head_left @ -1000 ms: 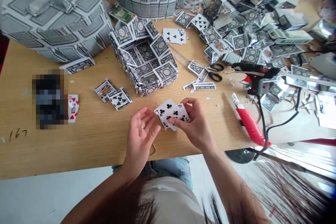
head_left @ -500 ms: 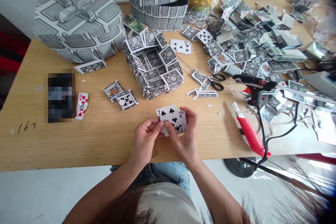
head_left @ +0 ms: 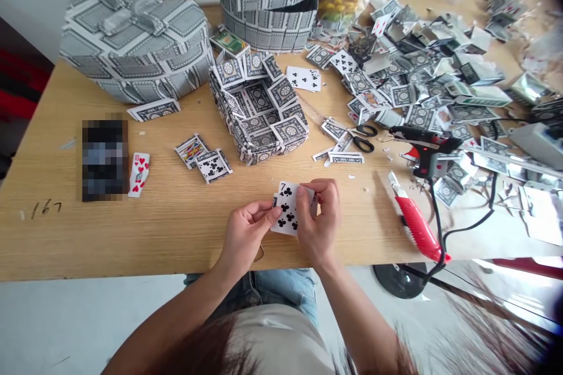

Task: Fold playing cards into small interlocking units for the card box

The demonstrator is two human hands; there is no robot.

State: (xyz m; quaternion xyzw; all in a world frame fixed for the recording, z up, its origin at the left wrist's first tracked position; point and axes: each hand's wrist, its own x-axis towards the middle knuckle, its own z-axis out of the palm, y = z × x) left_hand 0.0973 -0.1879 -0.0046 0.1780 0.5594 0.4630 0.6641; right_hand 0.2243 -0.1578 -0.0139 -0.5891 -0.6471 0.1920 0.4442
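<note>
Near the table's front edge I hold playing cards (head_left: 287, 220) face up, a seven of clubs on top. My left hand (head_left: 246, 231) pinches their left edge between thumb and fingers. My right hand (head_left: 320, 220) grips the right side, its thumb lying across the top card's face. A further card seems to lie beneath, its edge showing at the left; how many there are I cannot tell. Beyond the hands stands an open box woven from folded cards (head_left: 259, 108). Left of it lie two folded cards, a club card (head_left: 213, 165) overlapping a picture card (head_left: 191, 149).
Right of the box lie scissors (head_left: 364, 145) and card strips (head_left: 346, 157). A red-handled tool (head_left: 417, 222) and a glue gun (head_left: 426, 143) with a trailing cord lie further right. Loose cards and packets (head_left: 404, 94) heap behind. A larger woven card piece (head_left: 136, 53) stands back left.
My right thumb has moved up and right across the top card. The cards have shifted slightly right and turned more upright, uncovering more of the left edge.
</note>
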